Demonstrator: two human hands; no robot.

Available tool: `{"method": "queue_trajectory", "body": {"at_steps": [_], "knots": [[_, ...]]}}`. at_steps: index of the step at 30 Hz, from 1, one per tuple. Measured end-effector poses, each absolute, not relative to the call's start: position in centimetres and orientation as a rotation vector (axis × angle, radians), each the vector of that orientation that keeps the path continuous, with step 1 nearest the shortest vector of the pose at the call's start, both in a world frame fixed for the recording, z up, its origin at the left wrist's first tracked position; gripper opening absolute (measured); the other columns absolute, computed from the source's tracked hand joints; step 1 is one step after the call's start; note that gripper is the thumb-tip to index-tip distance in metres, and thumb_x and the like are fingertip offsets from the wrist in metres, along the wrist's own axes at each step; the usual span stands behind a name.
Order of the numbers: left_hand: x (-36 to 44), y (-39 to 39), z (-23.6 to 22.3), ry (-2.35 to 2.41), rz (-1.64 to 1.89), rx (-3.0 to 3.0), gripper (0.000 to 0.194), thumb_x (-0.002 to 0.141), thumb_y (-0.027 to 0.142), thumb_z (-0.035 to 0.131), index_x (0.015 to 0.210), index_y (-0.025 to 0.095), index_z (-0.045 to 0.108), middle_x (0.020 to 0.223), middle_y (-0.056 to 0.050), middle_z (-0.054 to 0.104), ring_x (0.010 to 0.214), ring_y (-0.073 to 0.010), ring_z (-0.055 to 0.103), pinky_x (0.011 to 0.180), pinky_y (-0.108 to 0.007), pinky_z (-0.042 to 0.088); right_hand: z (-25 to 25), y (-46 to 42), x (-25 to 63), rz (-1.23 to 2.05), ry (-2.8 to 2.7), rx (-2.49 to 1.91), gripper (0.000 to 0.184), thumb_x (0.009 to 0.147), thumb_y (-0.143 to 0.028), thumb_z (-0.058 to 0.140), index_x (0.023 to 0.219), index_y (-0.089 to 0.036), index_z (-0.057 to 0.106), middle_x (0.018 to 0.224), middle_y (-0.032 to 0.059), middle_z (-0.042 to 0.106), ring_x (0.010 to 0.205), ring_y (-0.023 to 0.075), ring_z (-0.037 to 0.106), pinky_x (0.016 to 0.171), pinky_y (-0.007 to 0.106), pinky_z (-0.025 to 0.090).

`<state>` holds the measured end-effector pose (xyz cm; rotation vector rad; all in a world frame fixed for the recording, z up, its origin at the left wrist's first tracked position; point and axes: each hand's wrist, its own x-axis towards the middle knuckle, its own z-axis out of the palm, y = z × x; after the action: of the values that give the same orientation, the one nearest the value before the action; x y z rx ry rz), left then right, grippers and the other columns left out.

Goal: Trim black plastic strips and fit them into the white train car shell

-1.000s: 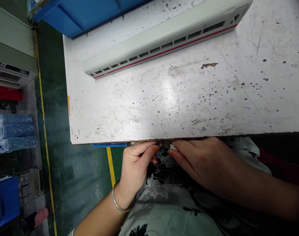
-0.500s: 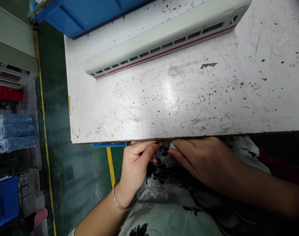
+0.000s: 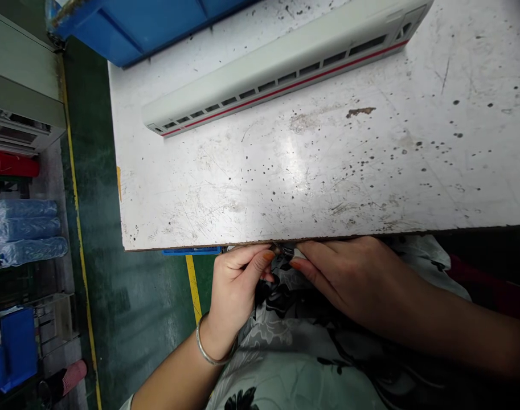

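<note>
Just below the table's front edge, my left hand [image 3: 238, 279] is closed in a pinch, thumb against the fingers, on a small dark part that is mostly hidden. Facing it, my right hand [image 3: 349, 273] pinches a small whitish piece [image 3: 299, 253] between thumb and forefinger. A bit of dark, shiny material shows between the two sets of fingertips, too small to name. Farther back on the table lies a long white train-car model shell [image 3: 281, 68] with a row of windows and a red stripe; neither hand touches it.
The white, scratched table [image 3: 208, 188] ends just above my hands. A blue bin [image 3: 157, 28] stands at its back left. On the left, beyond the green floor [image 3: 127, 319], are wrapped blue packs [image 3: 24, 228], a red cylinder [image 3: 15, 164] and blue folders [image 3: 18, 347].
The view has shifted very slightly, so the table and train shell sit a little more to the left. Both hands keep the same pinching pose.
</note>
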<state>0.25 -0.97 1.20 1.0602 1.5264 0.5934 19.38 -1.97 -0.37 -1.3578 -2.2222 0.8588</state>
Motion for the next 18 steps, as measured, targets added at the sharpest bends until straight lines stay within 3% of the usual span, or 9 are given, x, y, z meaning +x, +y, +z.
{"method": "queue_trajectory", "body": {"at_steps": [7,12,18], "knots": [[-0.3,-0.8,1.0,1.464,0.562,1.037,0.028,0.089,0.032,0.064,0.067,0.018,0.073,0.057,0.001,0.056,0.053,-0.0125,0.055,0.053,-0.024,0.044,-0.4,-2.0,19.4,0.877,-2.235,-1.355,0.041,0.105,-0.032,0.029,0.082,-0.017,0.060,0.059,0.0019,0.059,0.049,0.0211,0.060,0.046,0.033,0.035],[-0.8,-0.4,1.6,1.324,0.501,0.841,0.030,0.089,0.042,0.064,0.084,0.016,0.078,0.052,0.004,0.044,0.050,-0.0105,0.045,0.055,-0.025,0.050,-0.8,-2.2,19.2,0.905,-2.164,-1.355,0.037,0.105,-0.032,0.031,0.092,-0.016,0.062,0.075,0.0064,0.065,0.062,0.0199,0.063,0.056,0.032,0.040],[-1.1,-0.5,2.9,1.219,0.467,0.657,0.034,0.087,0.045,0.066,0.078,0.014,0.077,0.049,0.004,0.041,0.044,-0.0074,0.040,0.048,-0.021,0.051,-0.7,-2.2,19.4,1.087,-2.029,-1.318,0.040,0.105,-0.034,0.032,0.079,-0.018,0.058,0.064,0.0008,0.058,0.053,0.0148,0.053,0.052,0.030,0.033]]}}
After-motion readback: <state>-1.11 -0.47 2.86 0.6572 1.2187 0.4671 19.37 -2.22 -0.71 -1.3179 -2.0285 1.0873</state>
